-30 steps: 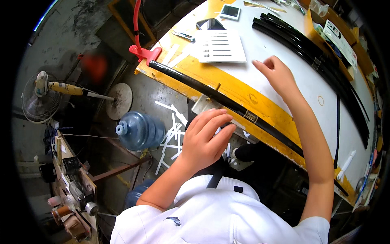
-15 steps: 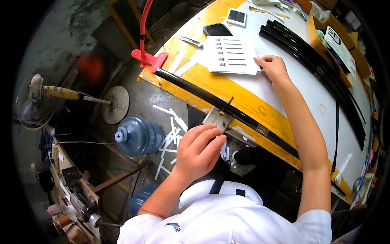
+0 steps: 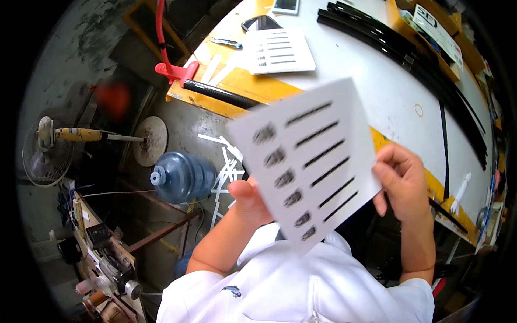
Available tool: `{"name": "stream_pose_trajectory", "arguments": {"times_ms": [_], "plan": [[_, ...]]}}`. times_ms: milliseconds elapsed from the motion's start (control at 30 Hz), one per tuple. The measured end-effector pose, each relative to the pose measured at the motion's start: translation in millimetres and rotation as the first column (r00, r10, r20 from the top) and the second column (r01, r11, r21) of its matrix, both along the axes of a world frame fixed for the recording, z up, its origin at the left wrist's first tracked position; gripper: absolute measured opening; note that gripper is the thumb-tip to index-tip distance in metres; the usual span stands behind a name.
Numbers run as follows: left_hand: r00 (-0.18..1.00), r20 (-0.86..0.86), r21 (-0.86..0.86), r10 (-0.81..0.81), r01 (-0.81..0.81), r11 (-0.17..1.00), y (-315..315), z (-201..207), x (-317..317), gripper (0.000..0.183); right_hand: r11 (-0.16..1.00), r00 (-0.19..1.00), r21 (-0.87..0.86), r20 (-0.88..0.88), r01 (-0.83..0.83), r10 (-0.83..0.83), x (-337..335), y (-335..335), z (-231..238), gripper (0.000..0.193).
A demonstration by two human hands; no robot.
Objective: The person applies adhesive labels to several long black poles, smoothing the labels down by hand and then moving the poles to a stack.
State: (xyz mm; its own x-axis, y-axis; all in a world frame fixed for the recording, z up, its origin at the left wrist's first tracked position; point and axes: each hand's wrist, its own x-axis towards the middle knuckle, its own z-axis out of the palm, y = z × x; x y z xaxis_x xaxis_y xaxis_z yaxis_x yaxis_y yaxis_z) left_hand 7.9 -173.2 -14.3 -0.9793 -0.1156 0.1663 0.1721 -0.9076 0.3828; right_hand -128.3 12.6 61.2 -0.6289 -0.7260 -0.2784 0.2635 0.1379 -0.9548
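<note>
Printed white sheet [image 3: 309,167]: view centre, edge pinched by right hand [image 3: 403,184], three o'clock. Left hand [image 3: 251,201]: eight o'clock, partly hidden behind sheet, grip cannot be told. Similar sheets [image 3: 281,53]: on surface [image 3: 353,59], twelve o'clock.

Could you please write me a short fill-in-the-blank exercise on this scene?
The sheet held by the right hand bears ____ black stripes.
The person's shirt is coloured ____.
The large plastic bottle on the floor is coloured ____.

Missing words: six; white; blue.
</note>
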Motion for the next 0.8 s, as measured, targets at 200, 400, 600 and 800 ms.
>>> {"name": "stream_pose_trajectory", "arguments": {"times_ms": [200,400,600,800], "plan": [[0.968,-0.238,0.051,0.081,-0.07,0.996,40.3,9.0,-15.6,0.116,0.999,0.999,0.017,0.012,0.046,-0.046,33.2,50.5,-17.7,0.009],[0.986,0.166,-0.272,-0.012,0.057,0.961,53.1,42.9,2.8,0.094,0.99,0.985,0.035,-0.108,0.14,-0.136,56.7,76.1,-23.2,0.007],[0.923,0.37,-0.4,0.108,0.053,0.915,84.1,62.3,8.8,0.108,0.961,0.358,-0.089,-0.915,0.263,-0.183,37.4,73.9,-19.5,0.048],[0.881,0.461,-0.403,0.103,0.105,0.909,98.4,74.5,12.5,0.112,0.979,0.14,-0.065,-0.986,0.196,-0.093,29.2,71.6,-31.6,0.043]]}}
